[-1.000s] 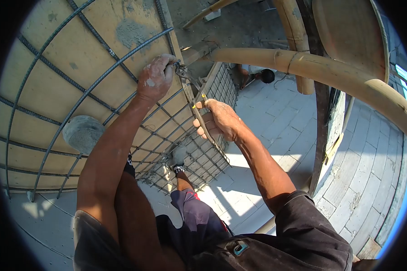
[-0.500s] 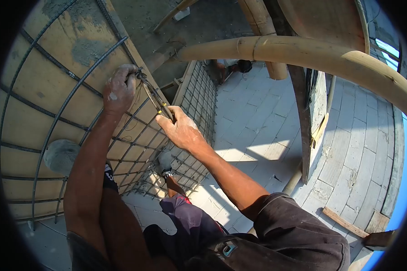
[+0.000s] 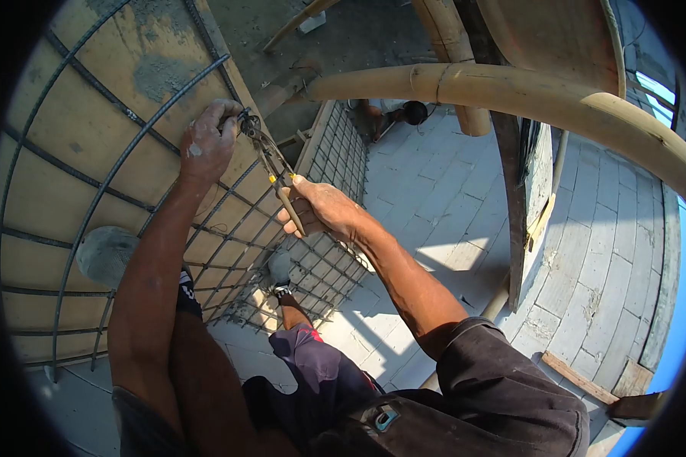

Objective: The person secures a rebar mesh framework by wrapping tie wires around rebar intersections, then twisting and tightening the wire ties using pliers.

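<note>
My right hand (image 3: 324,206) holds a pair of pincers (image 3: 275,177) by its yellow-banded handles. The handles are spread, with one lying across my curled fingers. Up at the edge of the panel, the jaws meet the rebar grid (image 3: 222,199) close to my left fingertips; what they grip is too small to make out. My left hand (image 3: 208,145) is closed beside the jaws, fingers bent and thumb pressed in. Whatever is between those fingers is hidden. Behind the bars stands a tan plywood panel (image 3: 91,164) smeared with cement.
A thick bamboo pole (image 3: 526,84) arches across the upper right. Another person (image 3: 411,113) is low down beyond the mesh (image 3: 335,152). My foot (image 3: 280,266) is by the bars, above pale boards (image 3: 434,198). A round, cement-coated object (image 3: 105,257) sits at left.
My right hand has turned and loosened, and the pincer handles have spread apart. My left hand stays by the jaws. The whole view has shifted slightly.
</note>
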Motion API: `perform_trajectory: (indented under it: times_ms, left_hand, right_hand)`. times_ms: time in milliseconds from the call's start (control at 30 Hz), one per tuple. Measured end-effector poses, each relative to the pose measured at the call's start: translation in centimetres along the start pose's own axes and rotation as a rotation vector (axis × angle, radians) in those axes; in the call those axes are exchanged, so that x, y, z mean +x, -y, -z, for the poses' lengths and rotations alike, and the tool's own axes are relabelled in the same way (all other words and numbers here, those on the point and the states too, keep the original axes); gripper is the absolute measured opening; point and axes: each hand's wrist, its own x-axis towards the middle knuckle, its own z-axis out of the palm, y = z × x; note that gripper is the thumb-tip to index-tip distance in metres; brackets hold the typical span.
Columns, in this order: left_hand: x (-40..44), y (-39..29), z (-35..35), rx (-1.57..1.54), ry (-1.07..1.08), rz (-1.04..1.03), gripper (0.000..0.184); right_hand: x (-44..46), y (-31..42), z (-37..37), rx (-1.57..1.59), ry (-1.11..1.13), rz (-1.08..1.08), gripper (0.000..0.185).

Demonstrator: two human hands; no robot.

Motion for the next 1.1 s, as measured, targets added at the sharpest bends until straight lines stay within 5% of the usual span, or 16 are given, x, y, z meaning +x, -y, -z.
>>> perform_trajectory:
  times_ms: [100,233,400,500,633,867,967,1100]
  left_hand:
    - [0.0,0.0,-0.1,-0.057,0.008,0.044,0.017]
    - [0.0,-0.6,0.2,-0.044,0.025,0.076,0.018]
    - [0.0,-0.4,-0.1,-0.083,0.026,0.092,0.020]
    - [-0.1,-0.5,0.0,-0.068,0.015,0.051,0.021]
    - [-1.5,-0.2,-0.6,0.082,0.002,-0.114,0.033]
    - [-4.1,-2.4,-0.9,0.475,0.014,-0.325,0.057]
    - [-4.5,-3.6,-0.5,0.532,0.052,-0.278,0.060]
    - [-4.1,-3.0,-0.4,0.551,0.063,-0.267,0.061]
  right_hand:
    - [1.5,-0.1,1.9,-1.349,-0.147,0.656,0.043]
    - [-1.7,2.8,-3.0,-0.758,-0.289,0.112,0.042]
    - [-0.6,0.6,-2.0,0.294,0.134,-0.034,0.030]
    - [0.1,0.0,-1.7,0.438,0.227,-0.072,0.032]
    - [0.3,-0.3,-1.6,0.176,0.129,0.037,0.041]
    - [-1.7,-0.1,-3.5,-0.678,-0.401,0.294,0.080]
    - [-0.6,-3.1,-2.9,-1.103,-0.706,0.694,0.068]
    - [-1.4,-2.6,-3.7,-1.176,-0.704,0.553,0.065]
